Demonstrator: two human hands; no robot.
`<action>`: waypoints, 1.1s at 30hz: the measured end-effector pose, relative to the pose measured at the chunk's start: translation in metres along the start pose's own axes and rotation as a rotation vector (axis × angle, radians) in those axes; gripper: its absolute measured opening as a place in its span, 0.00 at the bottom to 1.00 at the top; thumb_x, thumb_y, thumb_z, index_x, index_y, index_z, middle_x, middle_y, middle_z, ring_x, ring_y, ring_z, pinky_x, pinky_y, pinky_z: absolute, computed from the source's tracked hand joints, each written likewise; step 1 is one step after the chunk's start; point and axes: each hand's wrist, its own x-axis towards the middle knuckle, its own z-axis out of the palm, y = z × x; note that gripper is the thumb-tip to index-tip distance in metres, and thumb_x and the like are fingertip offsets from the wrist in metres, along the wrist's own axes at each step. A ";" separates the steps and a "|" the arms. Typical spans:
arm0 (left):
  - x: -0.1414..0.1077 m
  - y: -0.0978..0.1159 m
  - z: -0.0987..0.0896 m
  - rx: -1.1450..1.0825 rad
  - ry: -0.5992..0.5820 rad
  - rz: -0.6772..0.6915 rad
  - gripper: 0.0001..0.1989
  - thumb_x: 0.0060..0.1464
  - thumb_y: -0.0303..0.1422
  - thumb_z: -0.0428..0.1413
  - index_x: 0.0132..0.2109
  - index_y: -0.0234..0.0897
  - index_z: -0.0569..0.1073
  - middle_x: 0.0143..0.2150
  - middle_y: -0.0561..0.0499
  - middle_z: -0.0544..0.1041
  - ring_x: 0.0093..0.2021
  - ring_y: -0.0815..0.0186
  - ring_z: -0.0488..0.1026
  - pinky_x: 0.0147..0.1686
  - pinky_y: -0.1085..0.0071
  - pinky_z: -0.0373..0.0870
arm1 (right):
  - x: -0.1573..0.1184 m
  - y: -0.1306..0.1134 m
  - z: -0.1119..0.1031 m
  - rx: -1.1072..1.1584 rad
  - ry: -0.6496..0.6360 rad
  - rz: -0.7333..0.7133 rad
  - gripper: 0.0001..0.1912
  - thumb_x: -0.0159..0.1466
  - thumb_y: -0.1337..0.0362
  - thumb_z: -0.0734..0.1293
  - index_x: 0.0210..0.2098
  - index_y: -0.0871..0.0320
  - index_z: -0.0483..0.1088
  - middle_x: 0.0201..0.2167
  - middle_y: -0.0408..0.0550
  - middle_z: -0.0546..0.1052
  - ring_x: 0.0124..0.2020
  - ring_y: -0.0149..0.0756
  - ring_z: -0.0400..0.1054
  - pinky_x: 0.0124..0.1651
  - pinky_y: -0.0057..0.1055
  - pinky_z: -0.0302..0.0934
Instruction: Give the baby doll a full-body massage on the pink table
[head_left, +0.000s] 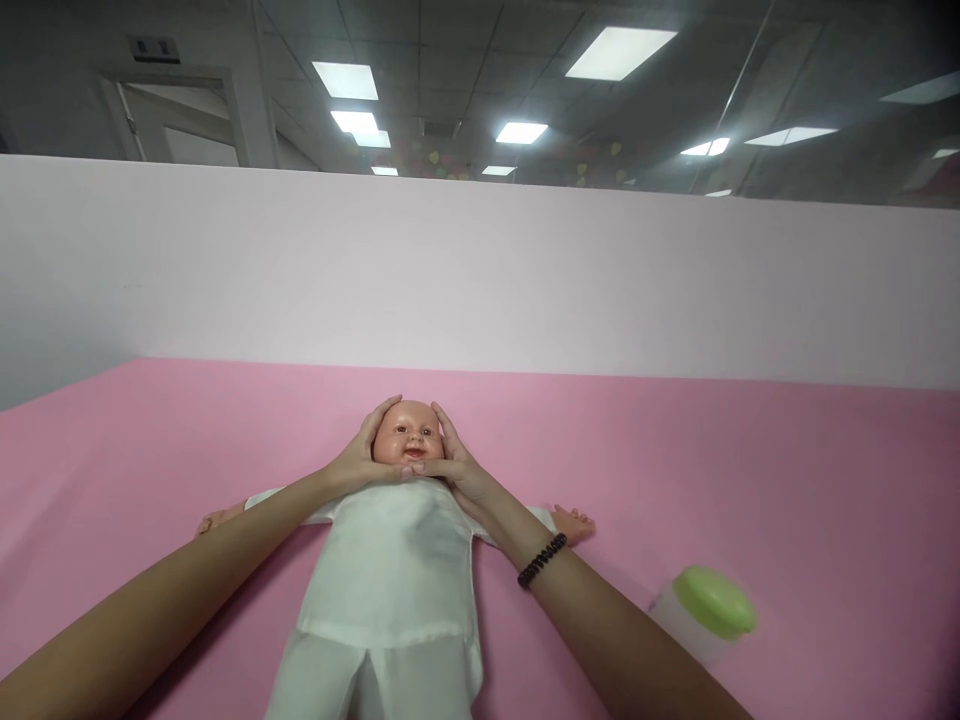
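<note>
A baby doll (397, 560) in a white top and trousers lies on its back, its arms stretched out to both sides. My left hand (364, 455) wraps the left side of the doll's head (409, 425), the fingers curved up along it and the thumb laid under the chin. On the other side my right hand (461, 470) cups the head the same way, its thumb tip meeting the left thumb below the mouth. The head sits between my two palms. Parts of the doll's sleeves are hidden behind my forearms.
Pink cloth (750, 470) covers the surface under the doll. A container with a green lid (716, 602) stands to the right, beside my right forearm. A white partition (480, 275) rises behind the surface. A black coiled band (541, 560) circles my right wrist.
</note>
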 end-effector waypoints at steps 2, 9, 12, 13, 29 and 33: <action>0.000 -0.001 -0.001 0.006 0.001 0.010 0.58 0.43 0.36 0.75 0.75 0.53 0.52 0.75 0.40 0.55 0.68 0.43 0.66 0.64 0.46 0.69 | 0.001 0.000 -0.001 0.017 0.002 0.012 0.68 0.44 0.75 0.79 0.75 0.38 0.45 0.71 0.50 0.61 0.63 0.48 0.69 0.63 0.45 0.68; 0.001 -0.001 -0.001 0.020 -0.027 0.057 0.56 0.46 0.38 0.74 0.75 0.50 0.52 0.74 0.40 0.58 0.68 0.43 0.66 0.66 0.45 0.66 | 0.004 0.003 -0.005 0.043 0.001 0.018 0.68 0.44 0.76 0.79 0.76 0.39 0.44 0.69 0.51 0.64 0.59 0.48 0.73 0.64 0.46 0.67; 0.001 -0.001 -0.002 0.025 -0.042 0.068 0.55 0.47 0.39 0.73 0.75 0.50 0.52 0.73 0.39 0.59 0.68 0.42 0.65 0.66 0.45 0.66 | 0.005 0.004 -0.007 0.018 -0.002 0.020 0.72 0.42 0.75 0.81 0.76 0.39 0.42 0.68 0.51 0.65 0.59 0.48 0.72 0.64 0.47 0.67; 0.001 -0.001 -0.003 0.033 -0.042 0.071 0.55 0.48 0.40 0.73 0.75 0.49 0.52 0.74 0.40 0.59 0.69 0.41 0.64 0.67 0.46 0.65 | 0.006 0.004 -0.007 0.010 -0.002 0.017 0.73 0.42 0.75 0.81 0.76 0.39 0.42 0.68 0.51 0.65 0.59 0.48 0.72 0.65 0.47 0.67; -0.001 -0.004 0.002 0.066 0.010 0.095 0.56 0.47 0.39 0.74 0.75 0.51 0.52 0.74 0.39 0.56 0.69 0.43 0.63 0.66 0.46 0.67 | 0.008 0.007 -0.009 0.011 0.007 0.003 0.70 0.43 0.75 0.80 0.75 0.37 0.44 0.69 0.49 0.63 0.61 0.48 0.70 0.64 0.48 0.67; -0.001 -0.007 -0.003 0.077 -0.019 0.127 0.53 0.50 0.40 0.72 0.75 0.50 0.52 0.75 0.41 0.54 0.71 0.43 0.61 0.66 0.48 0.66 | 0.012 0.011 -0.014 0.023 0.024 -0.022 0.66 0.43 0.77 0.76 0.74 0.38 0.49 0.69 0.48 0.64 0.62 0.47 0.70 0.64 0.46 0.66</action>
